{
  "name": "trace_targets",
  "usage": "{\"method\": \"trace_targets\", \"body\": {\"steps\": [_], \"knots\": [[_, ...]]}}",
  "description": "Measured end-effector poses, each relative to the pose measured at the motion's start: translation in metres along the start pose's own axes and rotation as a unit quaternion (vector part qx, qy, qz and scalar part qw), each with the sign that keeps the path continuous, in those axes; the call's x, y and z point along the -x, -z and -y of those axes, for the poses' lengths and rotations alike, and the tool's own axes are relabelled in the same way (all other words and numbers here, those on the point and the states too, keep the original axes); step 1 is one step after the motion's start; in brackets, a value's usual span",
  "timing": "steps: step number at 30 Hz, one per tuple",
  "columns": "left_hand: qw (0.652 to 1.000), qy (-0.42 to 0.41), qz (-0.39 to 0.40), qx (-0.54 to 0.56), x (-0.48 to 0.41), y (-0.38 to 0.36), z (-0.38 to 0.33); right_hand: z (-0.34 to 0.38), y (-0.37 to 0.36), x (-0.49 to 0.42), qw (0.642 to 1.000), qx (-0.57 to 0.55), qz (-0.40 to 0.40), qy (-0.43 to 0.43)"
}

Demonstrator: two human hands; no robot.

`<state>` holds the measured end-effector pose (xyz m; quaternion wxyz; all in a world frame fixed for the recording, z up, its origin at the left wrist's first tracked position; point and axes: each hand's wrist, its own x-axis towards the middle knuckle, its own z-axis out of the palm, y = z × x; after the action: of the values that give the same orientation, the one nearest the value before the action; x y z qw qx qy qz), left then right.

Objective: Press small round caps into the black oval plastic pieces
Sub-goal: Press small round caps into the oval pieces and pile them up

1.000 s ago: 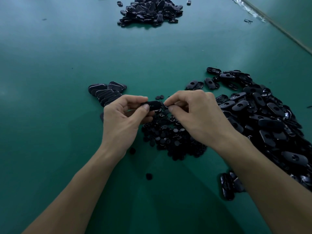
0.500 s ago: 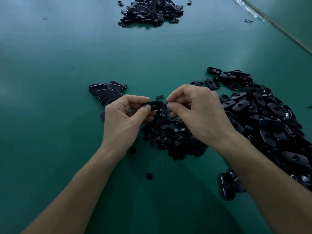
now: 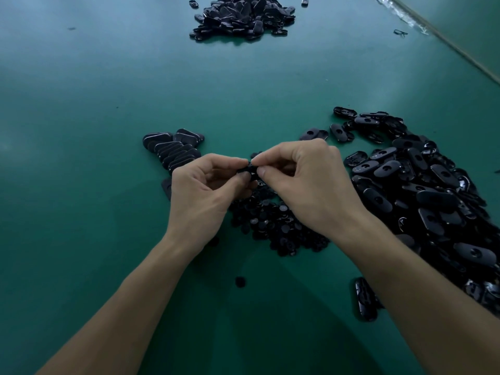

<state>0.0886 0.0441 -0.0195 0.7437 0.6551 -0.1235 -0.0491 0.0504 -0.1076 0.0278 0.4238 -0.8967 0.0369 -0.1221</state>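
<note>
A black oval piece (image 3: 249,169) sits between my two hands above the green table, mostly hidden by fingertips. My left hand (image 3: 205,196) pinches its left end between thumb and forefinger. My right hand (image 3: 305,182) pinches its right end with thumb and forefinger curled in; whether a cap is under them I cannot tell. Right under the hands lies a heap of small round caps (image 3: 278,223). A big heap of black oval pieces (image 3: 422,190) spreads to the right.
A short row of stacked oval pieces (image 3: 173,150) lies left of my hands. Another heap of black parts (image 3: 243,17) sits far back on the green table (image 3: 81,131). One loose cap (image 3: 240,282) and an oval piece (image 3: 365,299) lie near my forearms.
My right hand has moved left and closed onto the oval piece, so both hands now meet over it. My left hand has kept its hold and barely shifted.
</note>
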Motion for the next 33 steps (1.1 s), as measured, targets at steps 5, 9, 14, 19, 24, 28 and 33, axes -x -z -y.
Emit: {"method": "trace_targets", "body": {"steps": [5, 9, 14, 19, 24, 28, 33], "knots": [[1.0, -0.006, 0.0, 0.004, -0.001, 0.001, -0.001, 0.001, -0.003, 0.002, 1.0, -0.004, -0.004, -0.008], [1.0, -0.008, 0.003, 0.004, -0.001, 0.001, 0.0, 0.002, -0.005, 0.002, 1.0, 0.003, 0.005, -0.01], [1.0, -0.01, 0.011, 0.003, -0.001, 0.002, -0.001, 0.002, -0.006, 0.003, 1.0, 0.007, 0.0, -0.012], [0.999, -0.014, 0.016, -0.028, -0.001, 0.004, 0.0, 0.003, -0.007, 0.003, 1.0, 0.022, -0.005, -0.011], [0.998, -0.024, 0.013, -0.049, 0.0, 0.005, 0.0, 0.005, -0.008, 0.002, 1.0, 0.023, 0.006, -0.012], [0.998, -0.025, 0.019, -0.053, -0.001, 0.005, -0.001, 0.006, -0.008, 0.003, 1.0, 0.025, 0.005, -0.01], [0.998, -0.028, 0.019, -0.054, 0.0, 0.005, -0.001, 0.008, -0.014, 0.008, 1.0, 0.022, -0.018, -0.012]]}}
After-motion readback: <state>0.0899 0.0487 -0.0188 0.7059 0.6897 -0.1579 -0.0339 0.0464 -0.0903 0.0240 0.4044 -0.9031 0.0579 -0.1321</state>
